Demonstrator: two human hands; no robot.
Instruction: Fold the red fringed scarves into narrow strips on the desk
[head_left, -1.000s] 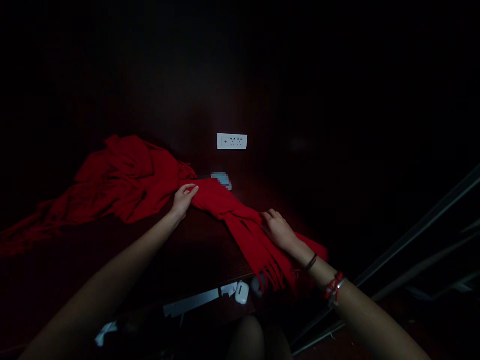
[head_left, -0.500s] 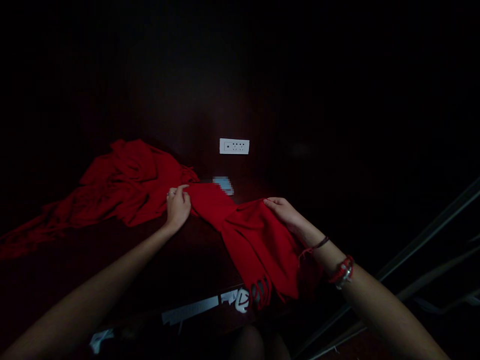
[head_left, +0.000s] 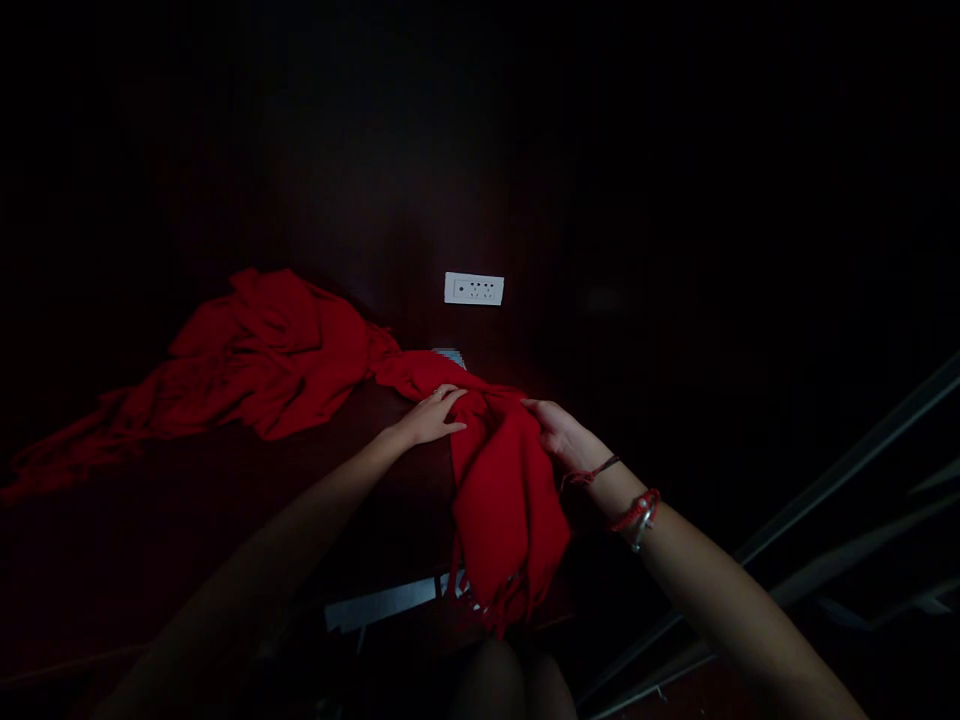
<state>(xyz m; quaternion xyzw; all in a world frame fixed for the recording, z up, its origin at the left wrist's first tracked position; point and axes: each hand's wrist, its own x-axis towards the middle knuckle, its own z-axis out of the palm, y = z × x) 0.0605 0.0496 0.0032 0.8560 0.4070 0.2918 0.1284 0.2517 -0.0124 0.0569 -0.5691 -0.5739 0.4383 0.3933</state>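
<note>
A long red scarf (head_left: 502,490) with a fringed end lies across a dark wooden surface (head_left: 390,500) and hangs over its front edge. My left hand (head_left: 433,415) rests flat on the scarf near its middle, fingers pointing right. My right hand (head_left: 559,432), with red and dark bracelets at the wrist, grips the upper fold of the hanging end. The rest of the scarf is bunched in a heap (head_left: 255,355) at the back left.
A white socket plate (head_left: 473,289) sits on the dark back wall. A small pale blurred item (head_left: 448,355) lies behind the scarf. Pale strips (head_left: 379,605) show below the front edge. Metal rails (head_left: 825,500) slant at the right. The room is very dark.
My left hand slid right along the scarf toward my right hand. The spread end has been gathered into a narrower fold that now hangs over the edge, covering the small white object below.
</note>
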